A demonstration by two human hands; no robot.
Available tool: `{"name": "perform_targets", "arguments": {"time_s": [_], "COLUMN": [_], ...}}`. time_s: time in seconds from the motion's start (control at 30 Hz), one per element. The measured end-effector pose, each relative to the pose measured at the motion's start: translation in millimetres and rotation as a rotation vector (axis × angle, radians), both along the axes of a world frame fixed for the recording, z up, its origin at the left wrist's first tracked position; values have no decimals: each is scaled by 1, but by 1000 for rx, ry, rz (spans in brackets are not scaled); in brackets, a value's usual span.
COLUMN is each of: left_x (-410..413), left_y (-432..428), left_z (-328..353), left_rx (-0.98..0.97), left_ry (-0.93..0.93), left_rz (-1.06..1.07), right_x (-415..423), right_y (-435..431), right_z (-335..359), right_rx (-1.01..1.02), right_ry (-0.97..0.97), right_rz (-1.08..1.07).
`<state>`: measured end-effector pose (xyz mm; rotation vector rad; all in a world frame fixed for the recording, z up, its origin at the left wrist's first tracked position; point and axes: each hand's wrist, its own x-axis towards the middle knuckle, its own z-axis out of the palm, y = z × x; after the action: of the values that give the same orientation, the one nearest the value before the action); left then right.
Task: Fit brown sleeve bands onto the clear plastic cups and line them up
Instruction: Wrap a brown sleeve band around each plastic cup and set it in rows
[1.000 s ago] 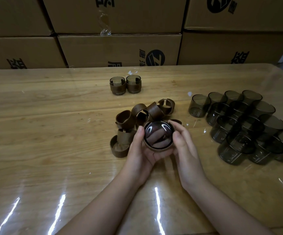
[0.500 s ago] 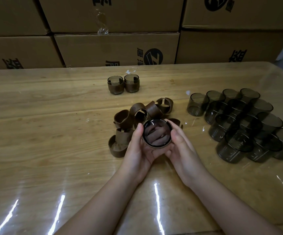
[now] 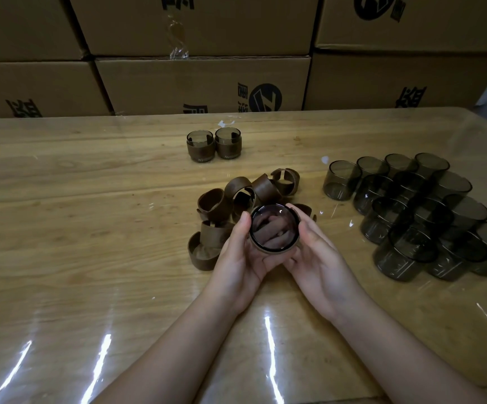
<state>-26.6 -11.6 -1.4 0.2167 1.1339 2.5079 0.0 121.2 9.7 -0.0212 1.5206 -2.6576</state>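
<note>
Head view: both hands hold one clear cup (image 3: 274, 228) just in front of the loose band pile (image 3: 248, 193), its mouth facing the camera. The left hand (image 3: 236, 258) and right hand (image 3: 315, 255) curl round its sides. A brown sleeve band (image 3: 268, 249) shows at its lower edge. I judge it best to press the band on evenly all round, then stand the cup by the finished pair (image 3: 214, 145) beyond the pile.

head-worn view, angled down, table (image 3: 90, 228) close
</note>
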Motion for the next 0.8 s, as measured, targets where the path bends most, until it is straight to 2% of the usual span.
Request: {"name": "perform_targets", "arguments": {"time_s": [0.6, 0.7, 0.8], "left_x": [0, -1, 2], "left_y": [1, -1, 0], "left_z": [4, 2, 5], "left_rx": [94, 82, -24], "left_ry": [-31, -22, 61], "left_rz": [-67, -53, 37], "right_x": [-4, -3, -1], "right_y": [5, 7, 7], "right_z": [1, 2, 3], "right_rx": [-252, -231, -96], "right_ry": [-58, -28, 25], "right_rz": [50, 94, 95]}}
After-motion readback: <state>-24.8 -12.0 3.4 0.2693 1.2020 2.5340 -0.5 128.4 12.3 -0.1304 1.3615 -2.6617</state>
